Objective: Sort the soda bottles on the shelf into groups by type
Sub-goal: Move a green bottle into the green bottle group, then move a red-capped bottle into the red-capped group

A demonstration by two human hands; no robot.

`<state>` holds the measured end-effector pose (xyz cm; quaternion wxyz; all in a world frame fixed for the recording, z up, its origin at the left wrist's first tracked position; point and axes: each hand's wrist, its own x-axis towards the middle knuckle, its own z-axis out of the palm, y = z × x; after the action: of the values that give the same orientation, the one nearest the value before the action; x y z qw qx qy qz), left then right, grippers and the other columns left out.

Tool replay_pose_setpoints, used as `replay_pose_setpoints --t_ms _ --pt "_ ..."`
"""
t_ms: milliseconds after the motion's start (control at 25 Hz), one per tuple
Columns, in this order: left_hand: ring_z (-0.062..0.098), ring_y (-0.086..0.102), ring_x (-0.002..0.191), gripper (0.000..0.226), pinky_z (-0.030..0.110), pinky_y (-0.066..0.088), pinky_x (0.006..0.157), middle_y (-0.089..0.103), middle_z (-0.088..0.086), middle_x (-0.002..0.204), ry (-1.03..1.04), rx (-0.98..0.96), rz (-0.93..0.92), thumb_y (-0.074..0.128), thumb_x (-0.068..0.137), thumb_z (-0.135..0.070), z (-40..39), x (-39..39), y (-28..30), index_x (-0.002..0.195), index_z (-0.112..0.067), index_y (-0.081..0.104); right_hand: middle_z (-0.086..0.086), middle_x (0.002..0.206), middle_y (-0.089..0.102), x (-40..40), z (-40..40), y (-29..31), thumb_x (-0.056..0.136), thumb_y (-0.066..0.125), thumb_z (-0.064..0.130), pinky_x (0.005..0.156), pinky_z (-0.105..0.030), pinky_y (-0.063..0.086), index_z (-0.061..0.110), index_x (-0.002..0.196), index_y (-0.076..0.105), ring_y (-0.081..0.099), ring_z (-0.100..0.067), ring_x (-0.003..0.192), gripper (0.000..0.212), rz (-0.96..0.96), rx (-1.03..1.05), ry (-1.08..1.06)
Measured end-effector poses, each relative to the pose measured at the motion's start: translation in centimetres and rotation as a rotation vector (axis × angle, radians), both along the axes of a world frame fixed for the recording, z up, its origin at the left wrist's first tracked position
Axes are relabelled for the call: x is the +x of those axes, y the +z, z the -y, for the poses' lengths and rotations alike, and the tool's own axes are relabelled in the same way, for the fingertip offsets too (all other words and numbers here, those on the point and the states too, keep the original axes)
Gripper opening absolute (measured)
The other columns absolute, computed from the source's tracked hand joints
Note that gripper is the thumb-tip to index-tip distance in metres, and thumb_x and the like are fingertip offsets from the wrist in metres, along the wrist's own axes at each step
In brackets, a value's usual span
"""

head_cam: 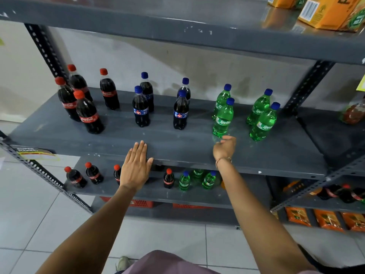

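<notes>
On the grey middle shelf [59, 133] stand three groups of bottles. Several red-capped Coca-Cola bottles [88, 113] are at the left. Several dark blue-capped cola bottles [140, 107] are in the middle. Several green Sprite bottles [223, 118] are at the right. My left hand [136, 167] lies flat, fingers together, over the shelf's front edge and holds nothing. My right hand [225, 147] hovers just in front of the nearest Sprite bottle with loosely curled fingers, empty and not touching it.
The lower shelf [150, 192] holds more Coca-Cola bottles [76, 177] and green bottles [184, 180]. Orange cartons [331, 12] sit on the top shelf. A neighbouring rack at the right carries orange packets [327, 220] and bottles. Perforated steel uprights [45, 46] frame the shelf.
</notes>
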<state>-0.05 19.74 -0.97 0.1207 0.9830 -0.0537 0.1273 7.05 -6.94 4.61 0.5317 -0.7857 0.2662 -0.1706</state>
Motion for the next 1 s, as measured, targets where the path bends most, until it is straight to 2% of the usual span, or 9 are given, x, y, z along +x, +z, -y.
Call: replay_pose_setpoints --t_ms 120,240,320,440,560,680,800,880,1000 --pt "0.026 0.015 0.142 0.063 0.037 0.012 0.116 0.028 0.017 0.151 -0.001 -0.003 -0.003 0.017 0.097 -0.041 -4.3 -1.0 -0.3 0.141 0.003 0.029 -0.016 0.097 0.055 -2.0 -6.2 -0.9 0.078 0.038 -0.014 0.077 -0.023 0.044 0.011 0.084 0.052 0.052 -0.02 0.08 0.029 0.035 -0.128 0.191" --pt "0.024 0.014 0.141 0.062 0.035 0.011 0.116 0.029 0.017 0.151 0.001 0.002 -0.01 0.017 0.097 -0.041 -9.2 -1.4 -0.2 0.141 0.001 0.03 -0.012 0.095 0.055 -2.3 -13.7 -1.0 0.076 0.039 -0.016 0.067 -0.011 0.032 0.009 0.087 0.057 0.051 -0.019 0.079 0.032 0.033 -0.264 0.522" --pt "0.027 0.019 0.14 0.065 0.039 0.015 0.115 0.031 0.018 0.149 0.039 -0.011 -0.016 0.012 0.098 -0.043 -12.5 -1.3 0.0 0.14 0.002 0.032 -0.014 0.096 0.056 -2.1 -18.5 -1.0 0.078 0.039 -0.014 0.073 -0.015 0.037 0.005 0.09 0.059 0.055 -0.024 0.087 0.03 0.064 -0.294 0.707" --pt "0.033 0.027 0.138 0.069 0.044 0.022 0.113 0.035 0.022 0.146 0.092 -0.03 -0.016 0.01 0.098 -0.045 -17.8 -0.9 0.3 0.137 0.005 0.036 -0.014 0.105 0.06 -1.3 -25.3 -0.9 0.085 0.043 -0.008 0.082 -0.019 0.044 0.005 0.096 0.058 0.056 -0.018 0.09 0.023 0.057 -0.287 0.887" --pt "0.034 0.028 0.138 0.066 0.046 0.022 0.113 0.036 0.022 0.146 0.097 -0.039 -0.014 0.011 0.098 -0.043 -21.5 0.0 0.5 0.137 0.005 0.037 -0.013 0.109 0.06 0.4 -30.1 -0.5 0.087 0.053 0.003 0.088 -0.028 0.048 0.008 0.109 0.053 0.057 -0.019 0.093 0.023 0.001 -0.255 0.909" --pt "0.031 0.029 0.138 0.063 0.042 0.016 0.115 0.038 0.019 0.146 0.029 -0.009 -0.015 0.012 0.099 -0.041 -23.4 0.8 0.3 0.138 0.002 0.036 -0.015 0.124 0.052 2.1 -33.6 -0.2 0.083 0.064 0.019 0.095 -0.032 0.042 0.008 0.124 0.04 0.051 -0.026 0.113 0.049 -0.054 -0.178 0.87" --pt "0.029 0.029 0.138 0.062 0.042 0.019 0.114 0.037 0.015 0.148 0.013 -0.008 -0.014 0.012 0.099 -0.041 -24.1 1.3 -0.5 0.14 -0.002 0.035 -0.017 0.135 0.042 3.2 -35.7 -0.2 0.075 0.073 0.023 0.107 -0.042 0.035 0.004 0.133 0.027 0.04 -0.029 0.126 0.077 -0.034 -0.176 0.832" --pt "0.028 0.03 0.138 0.062 0.042 0.02 0.113 0.037 0.013 0.148 0.013 -0.019 -0.006 0.011 0.098 -0.043 -24.4 1.6 -0.9 0.14 -0.003 0.036 -0.018 0.134 0.043 3.6 -36.5 -0.4 0.073 0.074 0.018 0.107 -0.044 0.034 0.001 0.133 0.026 0.04 -0.031 0.126 0.078 0.01 -0.188 0.816" --pt "0.029 0.031 0.137 0.062 0.039 0.017 0.113 0.038 0.014 0.147 0.004 -0.035 0.011 0.013 0.098 -0.043 -24.6 1.8 -1.3 0.139 -0.003 0.037 -0.018 0.126 0.054 3.8 -36.9 -0.7 0.073 0.074 0.011 0.102 -0.04 0.04 0.003 0.124 0.037 0.05 -0.031 0.118 0.063 0.056 -0.128 0.782"
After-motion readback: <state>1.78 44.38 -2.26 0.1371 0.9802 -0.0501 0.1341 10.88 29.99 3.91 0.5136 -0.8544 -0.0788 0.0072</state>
